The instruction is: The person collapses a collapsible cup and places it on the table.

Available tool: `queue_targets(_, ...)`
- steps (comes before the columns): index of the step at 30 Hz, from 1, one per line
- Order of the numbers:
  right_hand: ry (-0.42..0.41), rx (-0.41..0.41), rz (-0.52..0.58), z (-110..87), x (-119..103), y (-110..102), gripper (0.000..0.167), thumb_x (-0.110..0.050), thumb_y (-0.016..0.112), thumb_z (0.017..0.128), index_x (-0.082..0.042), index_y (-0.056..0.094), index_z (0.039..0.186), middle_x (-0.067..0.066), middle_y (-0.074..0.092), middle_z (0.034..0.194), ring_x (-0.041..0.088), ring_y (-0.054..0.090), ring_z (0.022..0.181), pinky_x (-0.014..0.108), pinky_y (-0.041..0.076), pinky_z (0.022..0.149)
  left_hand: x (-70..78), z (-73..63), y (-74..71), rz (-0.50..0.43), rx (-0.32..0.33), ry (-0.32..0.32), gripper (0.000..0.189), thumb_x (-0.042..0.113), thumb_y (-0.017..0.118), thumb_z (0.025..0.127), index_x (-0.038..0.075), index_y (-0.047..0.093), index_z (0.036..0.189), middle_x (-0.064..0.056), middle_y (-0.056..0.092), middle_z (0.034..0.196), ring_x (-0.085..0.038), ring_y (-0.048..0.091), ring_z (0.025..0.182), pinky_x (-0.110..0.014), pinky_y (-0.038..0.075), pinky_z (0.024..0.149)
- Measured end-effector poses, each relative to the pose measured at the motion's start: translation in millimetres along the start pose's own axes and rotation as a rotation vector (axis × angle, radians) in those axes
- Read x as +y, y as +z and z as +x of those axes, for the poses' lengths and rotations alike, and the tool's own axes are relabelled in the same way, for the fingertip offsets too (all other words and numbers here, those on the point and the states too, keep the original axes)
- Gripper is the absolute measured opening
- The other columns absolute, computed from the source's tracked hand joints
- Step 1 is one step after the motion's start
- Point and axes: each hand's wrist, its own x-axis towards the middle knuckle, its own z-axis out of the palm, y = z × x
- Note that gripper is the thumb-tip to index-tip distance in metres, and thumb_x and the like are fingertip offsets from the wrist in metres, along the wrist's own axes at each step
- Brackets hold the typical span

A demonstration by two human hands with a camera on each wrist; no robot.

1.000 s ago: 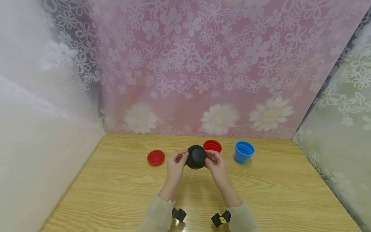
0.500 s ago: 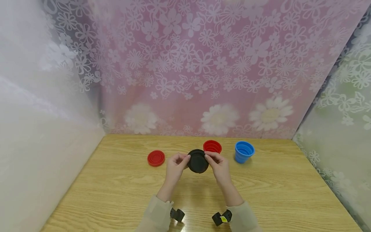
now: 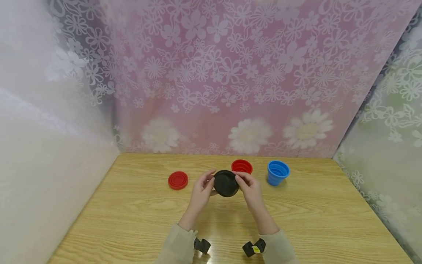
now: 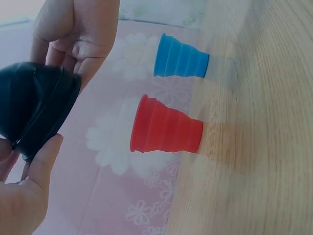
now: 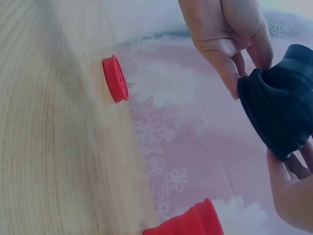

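Observation:
A black collapsible cup (image 3: 226, 183) is held up over the table between both hands, one on each side. In the head view, the left hand (image 3: 202, 189) pinches its left edge between thumb and fingers. On the opposite edge the right hand (image 3: 250, 189) grips the rim, thumb toward the camera. Seen from the right wrist, the cup (image 5: 281, 100) has a wide rim and a stepped wall that looks creased and partly folded. Behind the hands stands an extended red collapsible cup (image 4: 166, 126), its lower part covered by the right hand in the head view.
To the right stands an extended blue collapsible cup (image 3: 278, 173). A flattened red collapsible cup (image 3: 178, 180) lies left of the hands. The wooden table (image 3: 132, 220) ends at a pink flowered curtain (image 3: 204, 110), with pale sheets along both sides.
The black cup has turned in the fingers, so its flat round base no longer faces the head camera, and it sits slightly lower. Both hands keep hold; the other cups stay put.

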Motion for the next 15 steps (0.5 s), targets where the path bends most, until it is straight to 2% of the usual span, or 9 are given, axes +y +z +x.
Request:
queue_targets(5, 0.06, -0.086, 0.023, -2.6, 0.4, -1.9, 0.032, -0.001, 0.05, 0.087, 0.004, 0.048, 0.119, 0.017, 0.051, 0.116, 0.017, 0.055, 0.098, 0.03, 0.047, 0.081, 0.0, -0.8, 1.1, -0.057, 0.003, 0.003, 0.035, 0.0, 0.033, 0.095, -0.007, 0.036, 0.13, -0.026, 0.04, 0.118, -0.037, 0.05, 0.101, -0.044, 0.048, 0.073)
queue_targets(7, 0.06, -0.134, 0.021, -3.8, 0.6, -2.3, 0.037, 0.001, 0.051, 0.086, 0.002, 0.045, 0.123, 0.018, 0.047, 0.123, 0.02, 0.053, 0.103, 0.031, 0.046, 0.082, -0.7, -0.6, 1.2, -0.076, 0.011, 0.005, 0.036, 0.002, 0.031, 0.096, -0.006, 0.035, 0.131, -0.025, 0.039, 0.122, -0.038, 0.046, 0.106, -0.047, 0.046, 0.075)
queue_targets(10, 0.037, -0.191, 0.006, -5.3, 1.0, -2.4, 0.045, 0.003, 0.054, 0.084, 0.001, 0.041, 0.126, 0.019, 0.042, 0.129, 0.027, 0.049, 0.108, 0.03, 0.045, 0.083, -4.0, 0.3, 0.9, -0.105, 0.02, 0.008, 0.036, 0.004, 0.031, 0.096, -0.005, 0.034, 0.13, -0.024, 0.039, 0.119, -0.038, 0.045, 0.108, -0.046, 0.046, 0.076)
queue_targets(15, 0.001, -0.236, 0.032, -7.1, 1.5, -1.6, 0.053, 0.007, 0.057, 0.081, 0.001, 0.036, 0.129, 0.021, 0.038, 0.13, 0.034, 0.043, 0.111, 0.028, 0.045, 0.083, -16.9, 4.7, -0.3, -0.153, 0.037, -0.014, 0.035, 0.004, 0.031, 0.096, -0.002, 0.036, 0.131, -0.02, 0.038, 0.118, -0.035, 0.044, 0.111, -0.04, 0.049, 0.075)
